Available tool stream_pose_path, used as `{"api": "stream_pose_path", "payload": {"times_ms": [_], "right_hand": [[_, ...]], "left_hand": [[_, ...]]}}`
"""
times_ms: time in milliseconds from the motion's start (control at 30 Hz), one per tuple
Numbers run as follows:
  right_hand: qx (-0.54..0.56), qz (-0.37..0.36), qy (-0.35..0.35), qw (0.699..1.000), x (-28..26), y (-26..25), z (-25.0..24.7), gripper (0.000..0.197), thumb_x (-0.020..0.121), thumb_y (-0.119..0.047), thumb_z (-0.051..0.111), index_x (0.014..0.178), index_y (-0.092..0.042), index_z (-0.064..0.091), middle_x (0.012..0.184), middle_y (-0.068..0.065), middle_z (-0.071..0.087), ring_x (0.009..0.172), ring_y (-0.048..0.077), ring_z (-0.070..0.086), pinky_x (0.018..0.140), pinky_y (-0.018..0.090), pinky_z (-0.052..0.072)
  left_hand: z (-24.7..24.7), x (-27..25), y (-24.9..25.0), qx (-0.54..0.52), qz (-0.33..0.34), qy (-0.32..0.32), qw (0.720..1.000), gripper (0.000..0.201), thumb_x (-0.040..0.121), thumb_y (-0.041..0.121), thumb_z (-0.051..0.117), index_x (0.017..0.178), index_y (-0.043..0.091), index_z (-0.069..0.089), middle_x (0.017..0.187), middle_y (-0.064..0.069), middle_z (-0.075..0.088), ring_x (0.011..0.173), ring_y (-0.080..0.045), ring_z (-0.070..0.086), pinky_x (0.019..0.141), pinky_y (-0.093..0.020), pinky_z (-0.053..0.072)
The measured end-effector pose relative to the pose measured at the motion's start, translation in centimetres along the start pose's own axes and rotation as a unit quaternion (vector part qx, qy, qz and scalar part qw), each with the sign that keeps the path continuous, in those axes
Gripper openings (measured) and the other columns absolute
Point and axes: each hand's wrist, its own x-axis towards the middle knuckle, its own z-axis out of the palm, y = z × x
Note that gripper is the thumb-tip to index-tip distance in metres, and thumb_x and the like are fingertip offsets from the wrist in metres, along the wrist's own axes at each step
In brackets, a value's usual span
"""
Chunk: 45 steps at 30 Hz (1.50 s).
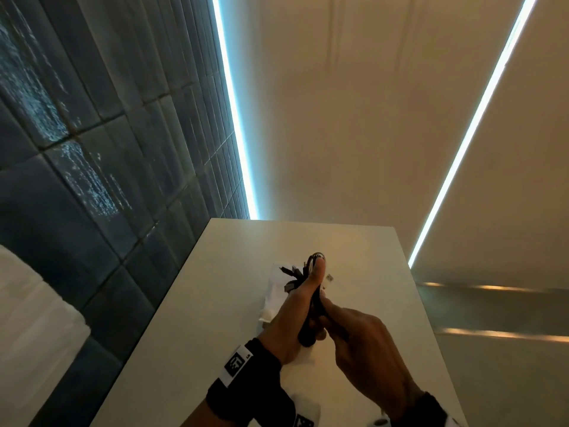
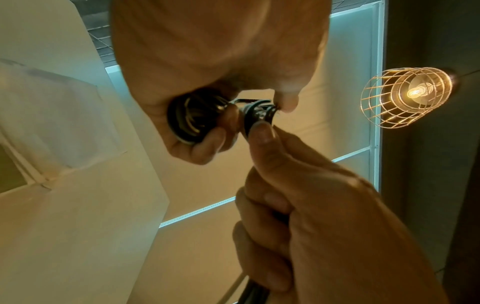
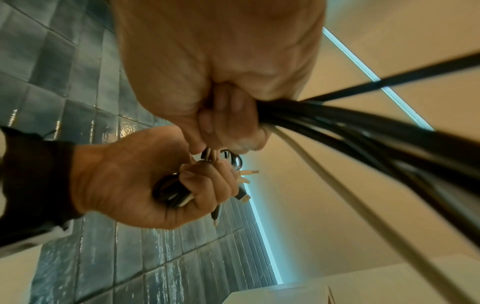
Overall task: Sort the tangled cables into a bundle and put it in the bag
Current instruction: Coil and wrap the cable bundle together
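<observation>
While both hands clasp the cable bundle (image 1: 311, 306) above the tabletop (image 1: 197, 318), its long axis runs from about 6 to 12 o'clock in the head view. The left hand (image 1: 295, 309) grips the upper part, thumb pressed along it near the looped end, plugs sticking out at 10 o'clock. The right hand (image 1: 360, 340) pinches the lower strands at 4 o'clock. A white bag (image 1: 277, 291), as I judge it, lies just beyond at 11 o'clock, nearer the left hand.

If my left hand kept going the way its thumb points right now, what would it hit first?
Probably nothing close. The left hand, gripping the cable bundle, points up and away over the white table; beyond lies the far wall, though depth is hard to judge.
</observation>
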Motion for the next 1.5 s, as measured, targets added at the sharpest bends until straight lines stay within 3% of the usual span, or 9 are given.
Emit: {"api": "stream_pose_path", "payload": {"times_ms": [267,433,667,800,967,1067,1133,1400,1500], "right_hand": [[-0.06,0.023,-0.111,0.992,0.7,-2.1,-0.6,0.049,0.101,-0.017,0.042,0.148,-0.027,0.031,0.119,-0.004,0.062,0.092,0.011,0.061,0.067,0.006,0.038],[-0.099,0.038,-0.149,0.983,1.0,-2.2,-0.7,0.043,0.101,-0.017,0.039,0.144,-0.022,0.035,0.128,-0.002,0.058,0.103,0.015,0.061,0.091,0.02,0.048],[0.188,0.103,-0.032,0.976,-0.8,-2.0,1.5,0.007,0.099,-0.04,0.041,0.101,-0.034,0.04,0.071,-0.017,0.059,0.056,0.001,0.053,0.053,0.016,0.037],[0.391,0.232,-0.083,0.887,-4.4,1.5,2.2,0.048,0.078,-0.069,0.053,0.086,-0.022,0.06,0.059,0.0,0.052,0.046,0.014,0.041,0.046,0.028,0.033],[0.404,0.189,-0.083,0.891,-2.4,2.2,1.0,0.051,0.086,-0.059,0.055,0.112,-0.018,0.07,0.108,0.005,0.073,0.105,0.02,0.067,0.094,0.03,0.051],[0.472,0.18,-0.089,0.859,-0.1,0.1,1.6,0.052,0.094,-0.05,0.046,0.099,-0.001,0.062,0.073,0.012,0.067,0.064,0.029,0.063,0.063,0.035,0.052],[0.54,0.222,-0.082,0.808,0.2,-0.6,1.8,0.057,0.087,-0.058,0.053,0.086,-0.002,0.051,0.053,0.004,0.039,0.042,0.015,0.032,0.043,0.026,0.026],[0.522,0.252,-0.142,0.803,-0.7,1.0,2.2,0.049,0.088,-0.059,0.049,0.068,-0.015,0.046,0.053,-0.002,0.026,0.042,0.01,0.018,0.043,0.024,0.013],[0.515,0.274,-0.189,0.789,-1.3,2.1,2.4,0.053,0.083,-0.065,0.052,0.062,-0.017,0.044,0.05,-0.001,0.025,0.038,0.01,0.021,0.039,0.019,0.018]], "left_hand": [[0.5,0.0,-0.2,0.07,0.011,0.086,0.994,0.054,0.081,0.07,0.051,0.08,0.017,0.063,0.08,-0.006,0.061,0.081,-0.023,0.058,0.088,-0.042,0.05],[0.0,0.1,-0.4,0.025,0.072,0.025,0.997,0.048,0.077,0.058,0.062,0.061,0.014,0.051,0.058,-0.001,0.048,0.052,-0.012,0.046,0.056,-0.025,0.044],[-0.1,0.6,3.6,-0.254,0.053,0.088,0.962,0.041,0.085,0.037,0.062,0.054,0.018,0.042,0.048,0.004,0.035,0.04,-0.011,0.036,0.046,-0.025,0.034],[-1.9,0.4,6.2,-0.303,0.086,0.086,0.945,0.046,0.09,0.04,0.055,0.053,0.022,0.034,0.041,0.008,0.027,0.033,-0.007,0.026,0.039,-0.019,0.026],[0.1,-0.3,5.0,-0.257,0.098,0.051,0.96,0.05,0.09,0.046,0.055,0.054,0.023,0.029,0.044,0.008,0.022,0.034,-0.006,0.019,0.036,-0.02,0.021],[2.0,-0.3,3.6,-0.218,0.085,0.029,0.972,0.045,0.086,0.046,0.06,0.058,0.02,0.037,0.049,0.006,0.026,0.038,-0.007,0.024,0.039,-0.022,0.028],[1.8,-0.4,3.8,-0.205,0.089,0.005,0.975,0.033,0.087,0.039,0.06,0.068,0.016,0.047,0.055,0.002,0.036,0.041,-0.008,0.031,0.044,-0.023,0.036],[-0.2,-1.6,5.9,-0.184,0.072,-0.01,0.98,0.023,0.086,0.026,0.061,0.071,0.008,0.059,0.066,-0.006,0.055,0.064,-0.02,0.056,0.089,-0.044,0.048],[-0.8,-1.5,6.3,-0.206,0.037,0.009,0.978,0.035,0.091,0.03,0.057,0.061,0.012,0.054,0.056,-0.002,0.046,0.051,-0.016,0.047,0.063,-0.033,0.047]]}}
